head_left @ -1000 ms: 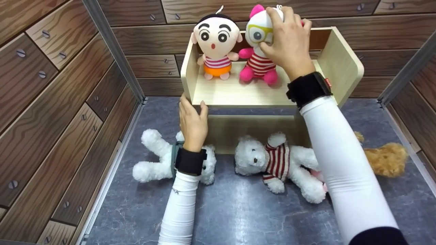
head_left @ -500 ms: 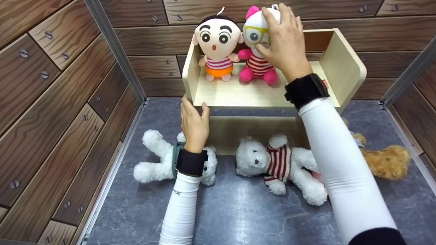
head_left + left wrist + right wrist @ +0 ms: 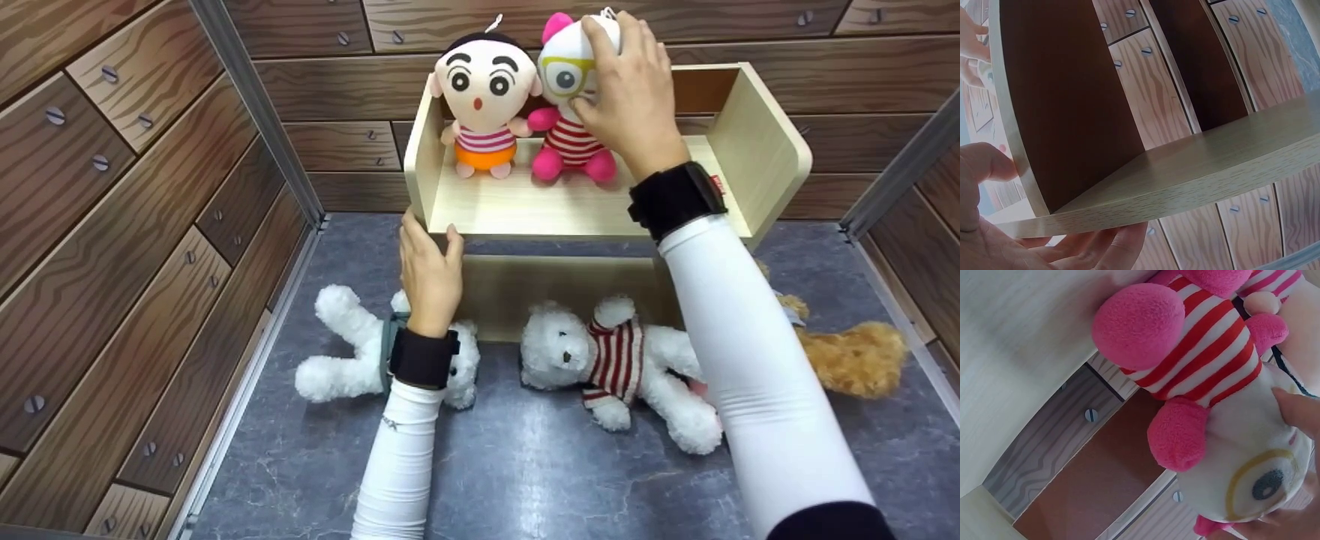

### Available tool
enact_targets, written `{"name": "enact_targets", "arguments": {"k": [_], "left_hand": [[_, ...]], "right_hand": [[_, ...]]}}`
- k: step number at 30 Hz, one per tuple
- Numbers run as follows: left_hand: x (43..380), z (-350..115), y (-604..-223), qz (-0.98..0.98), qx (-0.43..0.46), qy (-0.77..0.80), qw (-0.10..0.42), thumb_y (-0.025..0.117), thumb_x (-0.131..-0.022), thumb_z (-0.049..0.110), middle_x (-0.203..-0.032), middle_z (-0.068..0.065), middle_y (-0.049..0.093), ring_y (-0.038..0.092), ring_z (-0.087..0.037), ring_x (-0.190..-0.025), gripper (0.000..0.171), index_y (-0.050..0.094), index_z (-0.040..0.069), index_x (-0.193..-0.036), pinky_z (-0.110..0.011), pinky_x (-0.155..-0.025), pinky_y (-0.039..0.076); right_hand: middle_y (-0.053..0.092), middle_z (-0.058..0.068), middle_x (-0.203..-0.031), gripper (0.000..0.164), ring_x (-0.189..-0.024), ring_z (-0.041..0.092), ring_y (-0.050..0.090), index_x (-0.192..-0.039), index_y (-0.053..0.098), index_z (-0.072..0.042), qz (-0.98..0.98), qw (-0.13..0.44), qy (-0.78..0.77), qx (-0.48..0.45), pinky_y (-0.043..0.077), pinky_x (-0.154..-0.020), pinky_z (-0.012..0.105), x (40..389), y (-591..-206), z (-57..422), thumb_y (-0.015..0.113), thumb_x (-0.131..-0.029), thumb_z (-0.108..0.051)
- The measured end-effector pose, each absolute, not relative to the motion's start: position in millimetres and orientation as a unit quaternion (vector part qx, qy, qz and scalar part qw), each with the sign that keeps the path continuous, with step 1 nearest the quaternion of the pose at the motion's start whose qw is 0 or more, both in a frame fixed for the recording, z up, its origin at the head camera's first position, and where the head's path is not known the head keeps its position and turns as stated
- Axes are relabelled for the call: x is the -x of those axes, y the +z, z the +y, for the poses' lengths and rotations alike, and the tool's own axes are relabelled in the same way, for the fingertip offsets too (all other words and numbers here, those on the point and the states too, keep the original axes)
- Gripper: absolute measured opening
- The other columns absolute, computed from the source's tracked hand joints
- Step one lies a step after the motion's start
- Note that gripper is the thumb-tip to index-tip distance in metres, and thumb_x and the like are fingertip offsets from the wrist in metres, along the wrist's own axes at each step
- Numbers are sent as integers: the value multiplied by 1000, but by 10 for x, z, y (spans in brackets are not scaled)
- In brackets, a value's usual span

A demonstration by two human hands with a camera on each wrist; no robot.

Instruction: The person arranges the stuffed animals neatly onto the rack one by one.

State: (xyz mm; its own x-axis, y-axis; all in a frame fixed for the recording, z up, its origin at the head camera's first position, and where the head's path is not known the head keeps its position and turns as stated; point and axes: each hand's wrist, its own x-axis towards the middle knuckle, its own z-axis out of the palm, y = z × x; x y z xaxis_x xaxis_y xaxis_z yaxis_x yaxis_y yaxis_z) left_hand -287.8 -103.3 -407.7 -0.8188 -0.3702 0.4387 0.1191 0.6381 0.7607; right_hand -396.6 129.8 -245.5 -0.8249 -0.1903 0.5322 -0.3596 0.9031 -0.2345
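Moved, vs. one second ago: white-headed doll (image 3: 574, 142) and right-hand grip (image 3: 637, 97) slightly nearer the orange-shorts doll (image 3: 484, 97); gap between the heads narrower. View also drifted a little.
Doll position: upper middle of the frame, seated on the upper board of the pale shelf (image 3: 555, 214), pink feet forward.
Right-hand grip: clamped on the doll's head, reaching from the right and above. Thumb at the lower face, other fingers over the crown, hiding one eye. Striped body, arms and legs lie below the grip; pink bow just left of the fingers.
Right wrist view: doll inverted, head at lower right, held between thumb and fingers.
Left-hand grip (image 3: 433, 281): centre, left of middle; closed about the shelf's front left corner, thumb and fingers on different sides. Well apart from the white-headed doll.
Orange-shorts doll: upright, just left of the white-headed doll.
Lower frame: white bear (image 3: 349, 352) lower left, striped-sweater bear (image 3: 615, 356) lower middle, brown plush (image 3: 855, 358) lower right; all on the grey surface (image 3: 517, 465).
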Motion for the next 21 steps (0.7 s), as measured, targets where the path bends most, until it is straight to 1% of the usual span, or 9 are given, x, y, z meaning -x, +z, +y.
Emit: {"name": "enact_targets", "arguments": {"k": [3,6,8,11,14,16,18,21], "left_hand": [[2879,-1032,-4090,-855,-69,-418,298,57,-100,27,-138,-25,49,51,-39,-126,64,31,-7,-148,-50,-100,46],[2880,-1029,-4090,-855,-70,-418,299,57,-99,27,-138,-25,49,51,-39,-125,64,32,-6,-148,-50,-100,46],[2883,-1036,-4086,-855,-73,-419,298,57,-99,27,-138,-24,50,51,-39,-125,64,32,-6,-148,-50,-100,47],[2890,-1046,-4081,-854,-75,-422,296,57,-99,27,-138,-25,50,51,-39,-126,64,32,-6,-148,-50,-100,47],[2899,-1055,-4084,-854,-75,-423,294,57,-99,27,-138,-25,50,51,-39,-126,64,32,-6,-148,-50,-100,47],[2904,-1062,-4091,-853,-75,-422,296,57,-99,27,-137,-25,50,52,-39,-125,64,32,-6,-148,-50,-100,47],[2907,-1069,-4094,-854,-75,-422,297,57,-99,27,-137,-25,50,52,-39,-125,64,32,-6,-148,-50,-100,47],[2911,-1081,-4096,-854,-77,-422,294,57,-99,27,-138,-25,50,51,-39,-125,64,32,-6,-148,-50,-100,47]], "right_hand": [[18,21,-163,86,-150,42,15,-159,25,-22,-948,240,158,-136,7,-119,60,3963,-2446,1298,73,-88,-29],[10,18,-166,93,-152,41,7,-161,17,-26,-953,227,155,-125,0,-118,62,3953,-2444,1302,73,-88,-36],[6,18,-167,96,-152,41,2,-162,15,-27,-954,228,155,-121,-2,-117,62,3948,-2450,1297,74,-87,-40],[3,17,-167,99,-152,42,1,-162,14,-26,-953,228,159,-118,-1,-117,62,3944,-2464,1295,75,-86,-41],[1,17,-167,99,-152,43,1,-162,13,-25,-954,223,162,-114,1,-118,62,3944,-2471,1288,75,-86,-38],[2,17,-167,97,-151,44,3,-162,14,-23,-954,221,167,-116,4,-118,61,3945,-2472,1278,74,-86,-33],[5,18,-166,94,-151,45,6,-161,18,-21,-951,226,173,-122,8,-119,60,3950,-2470,1263,74,-86,-27],[12,20,-165,85,-150,44,11,-158,27,-16,-941,243,187,-140,13,-120,55,3959,-2466,1239,72,-85,-15]]}}
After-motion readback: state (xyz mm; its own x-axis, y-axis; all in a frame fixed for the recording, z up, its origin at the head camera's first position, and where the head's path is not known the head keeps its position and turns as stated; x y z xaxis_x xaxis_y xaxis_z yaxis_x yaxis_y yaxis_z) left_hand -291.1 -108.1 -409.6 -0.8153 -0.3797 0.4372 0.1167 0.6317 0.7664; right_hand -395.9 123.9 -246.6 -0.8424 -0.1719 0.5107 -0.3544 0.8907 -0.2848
